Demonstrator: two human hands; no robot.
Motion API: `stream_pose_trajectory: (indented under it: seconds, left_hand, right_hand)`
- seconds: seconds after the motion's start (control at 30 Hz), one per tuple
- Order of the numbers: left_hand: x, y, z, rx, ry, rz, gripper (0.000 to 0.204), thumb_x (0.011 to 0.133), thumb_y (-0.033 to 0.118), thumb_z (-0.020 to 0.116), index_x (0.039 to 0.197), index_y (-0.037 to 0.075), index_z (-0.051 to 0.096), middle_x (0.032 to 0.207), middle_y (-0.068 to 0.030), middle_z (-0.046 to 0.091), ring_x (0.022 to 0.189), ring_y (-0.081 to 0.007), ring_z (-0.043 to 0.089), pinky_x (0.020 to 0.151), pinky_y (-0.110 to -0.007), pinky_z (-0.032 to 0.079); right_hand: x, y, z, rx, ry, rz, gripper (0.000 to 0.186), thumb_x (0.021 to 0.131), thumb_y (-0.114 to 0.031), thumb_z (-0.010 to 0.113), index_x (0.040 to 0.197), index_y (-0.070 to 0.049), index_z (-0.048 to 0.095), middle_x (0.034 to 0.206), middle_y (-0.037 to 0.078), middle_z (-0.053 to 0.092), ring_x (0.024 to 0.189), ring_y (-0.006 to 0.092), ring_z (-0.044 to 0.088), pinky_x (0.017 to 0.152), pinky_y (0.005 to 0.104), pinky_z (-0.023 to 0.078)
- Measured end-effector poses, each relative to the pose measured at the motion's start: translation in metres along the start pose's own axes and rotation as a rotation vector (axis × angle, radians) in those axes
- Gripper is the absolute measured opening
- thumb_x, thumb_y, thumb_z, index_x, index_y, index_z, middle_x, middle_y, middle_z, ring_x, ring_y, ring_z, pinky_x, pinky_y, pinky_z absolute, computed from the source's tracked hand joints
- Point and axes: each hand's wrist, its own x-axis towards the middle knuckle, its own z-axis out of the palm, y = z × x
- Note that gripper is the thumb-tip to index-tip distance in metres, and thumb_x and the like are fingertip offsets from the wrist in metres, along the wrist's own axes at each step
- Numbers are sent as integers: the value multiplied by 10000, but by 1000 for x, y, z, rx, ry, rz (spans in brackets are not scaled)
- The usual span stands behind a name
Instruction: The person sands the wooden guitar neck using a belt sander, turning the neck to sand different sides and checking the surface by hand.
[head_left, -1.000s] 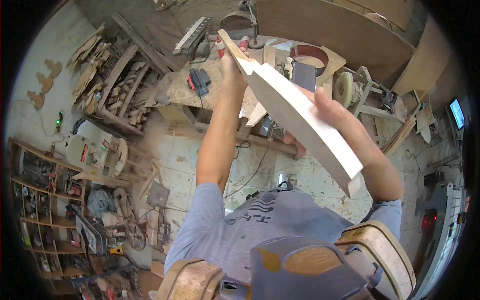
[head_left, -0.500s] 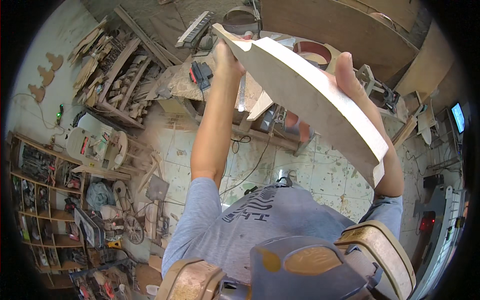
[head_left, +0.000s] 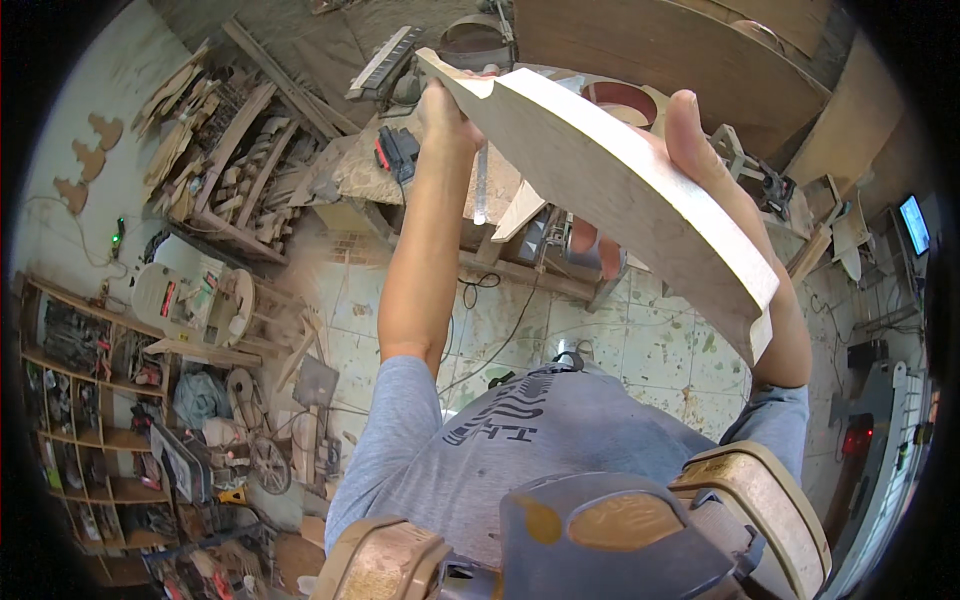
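Note:
A long pale wooden piece [head_left: 620, 210] with a curved edge and notched ends is held up diagonally in front of me. My left hand [head_left: 450, 115] grips its narrow upper-left end, the fingers partly hidden behind the wood. My right hand [head_left: 700, 160] grips its far side, thumb raised along the top and fingertips showing beneath. Behind the piece stands a cluttered workbench [head_left: 365, 175] with a black and red power tool [head_left: 398, 152] and a red-brown ring [head_left: 615, 92].
At left are a rack of wood offcuts [head_left: 235, 165], a pale machine [head_left: 190, 300] and cubby shelving [head_left: 100, 420]. Plywood boards [head_left: 670, 40] back the bench. Cords [head_left: 510, 335] cross the tiled floor. A lit screen [head_left: 913, 225] hangs at right.
Both hands have raised the piece and shifted its upper end left and its lower end right, tilting it so more of its broad face shows. The last half second brought only slight movement.

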Motion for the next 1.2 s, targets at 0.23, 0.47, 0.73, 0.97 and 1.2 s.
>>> stream_pose_trajectory:
  seconds: [0.23,0.47,0.73,0.97,1.2]
  left_hand:
    - [18,-9,-13,-37,-98,88,368,1035,300,360,870,17,526,717,-148,566,669,-290,610,721,-444,570]
    - [3,-39,-10,-31,-287,195,469,1086,434,262,1116,33,503,769,-72,581,662,-232,565,675,-374,513]
    - [12,11,-55,1552,-328,1533,442,891,221,630,1280,27,544,1361,-209,469,1348,-373,396,1141,-510,290]
    - [63,-19,-96,2139,-853,614,440,967,453,516,985,31,638,991,-183,648,986,-384,594,899,-479,447]
    - [80,-108,-120,2109,-706,478,511,957,500,502,884,10,630,890,-214,619,884,-415,598,767,-494,454]
  right_hand:
    - [-11,-12,-11,-146,-133,56,873,911,-667,539,1428,30,449,1066,142,646,886,162,676,647,281,570]
    - [-21,42,-72,-769,-113,278,649,800,-165,679,1423,-103,507,1063,121,633,959,232,616,830,351,497]
    - [-96,99,-221,-1670,245,-76,752,677,18,609,1404,-157,528,973,137,574,958,334,580,788,414,503]
    - [-114,127,-303,-1756,50,5,855,624,71,640,1439,-141,491,1030,118,575,1007,322,559,836,402,492]
    - [-97,170,-419,-1893,241,-86,736,657,4,681,1365,-9,481,1080,139,572,1060,335,540,919,428,435]
